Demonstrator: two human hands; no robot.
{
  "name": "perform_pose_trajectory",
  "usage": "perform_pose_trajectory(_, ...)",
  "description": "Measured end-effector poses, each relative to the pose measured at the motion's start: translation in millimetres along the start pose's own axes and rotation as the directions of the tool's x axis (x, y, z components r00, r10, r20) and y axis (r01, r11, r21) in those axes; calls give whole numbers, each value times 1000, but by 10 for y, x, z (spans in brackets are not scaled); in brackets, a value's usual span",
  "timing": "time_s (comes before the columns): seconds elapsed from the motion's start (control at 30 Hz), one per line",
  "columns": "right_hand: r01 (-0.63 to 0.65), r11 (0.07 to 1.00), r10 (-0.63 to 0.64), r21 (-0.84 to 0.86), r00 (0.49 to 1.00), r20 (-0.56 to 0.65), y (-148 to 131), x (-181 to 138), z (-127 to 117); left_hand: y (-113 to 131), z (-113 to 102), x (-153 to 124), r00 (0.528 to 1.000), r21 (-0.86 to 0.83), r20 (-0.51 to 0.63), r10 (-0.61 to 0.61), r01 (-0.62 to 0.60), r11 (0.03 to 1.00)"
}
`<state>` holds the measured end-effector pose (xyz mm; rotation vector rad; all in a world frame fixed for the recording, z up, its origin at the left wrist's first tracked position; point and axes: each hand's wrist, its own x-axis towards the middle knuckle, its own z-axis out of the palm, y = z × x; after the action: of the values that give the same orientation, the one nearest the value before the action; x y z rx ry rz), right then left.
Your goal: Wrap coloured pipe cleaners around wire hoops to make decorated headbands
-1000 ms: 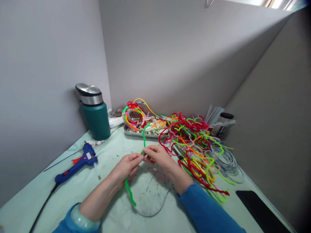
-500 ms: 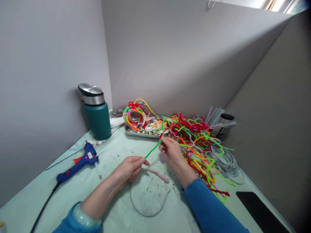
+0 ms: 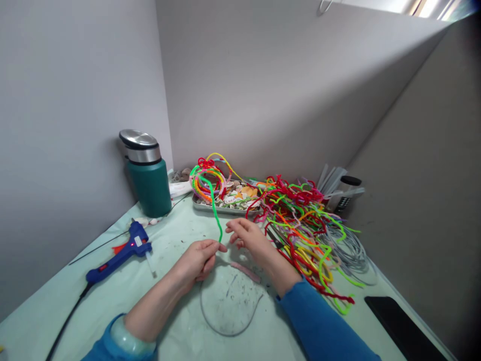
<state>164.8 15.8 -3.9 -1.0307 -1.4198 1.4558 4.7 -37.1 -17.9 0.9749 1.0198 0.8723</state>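
My left hand (image 3: 198,258) pinches the lower end of a green pipe cleaner (image 3: 213,208), which stands up from my fingers and curls left at its top. My right hand (image 3: 248,239) hovers just right of it, fingers loosely apart and holding nothing. A thin grey wire headband (image 3: 230,316) lies on the table below both hands, its left end near my left fingers. A short pink fuzzy piece (image 3: 246,271) rests beside my right wrist.
A big tangle of coloured pipe cleaners (image 3: 304,220) lies at right, over a grey wire coil (image 3: 347,248). A metal tray (image 3: 221,206) with shells and wrapped hoops sits behind. A teal flask (image 3: 147,173) and blue glue gun (image 3: 120,253) are at left; a black phone (image 3: 404,326) at right.
My right hand has let go of the green pipe cleaner and come back toward my left hand. The pipe cleaner's free end swung from the right up and over to the left.
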Motion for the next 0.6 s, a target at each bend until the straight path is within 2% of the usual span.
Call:
perform_pose_trajectory(0.07,52,995,-47,-81,997,63,21,-30,92,-6,3,-1,1000,-3,-9,2,-2,1000)
perform_pose_trajectory(0.17,124,976,-110,-181,990,85,55,-55,174,-8,14,-4,1000,8,-10,2,-2,1000)
perform_pose_trajectory(0.37,179,925,-198,-335,980,-22,103,-10,107,24,23,3,1000,-94,-26,17,-19,995)
perform_pose_trajectory(0.6,197,941,-220,-277,974,-54,87,17,62,24,7,19,997,-134,-67,26,-35,990)
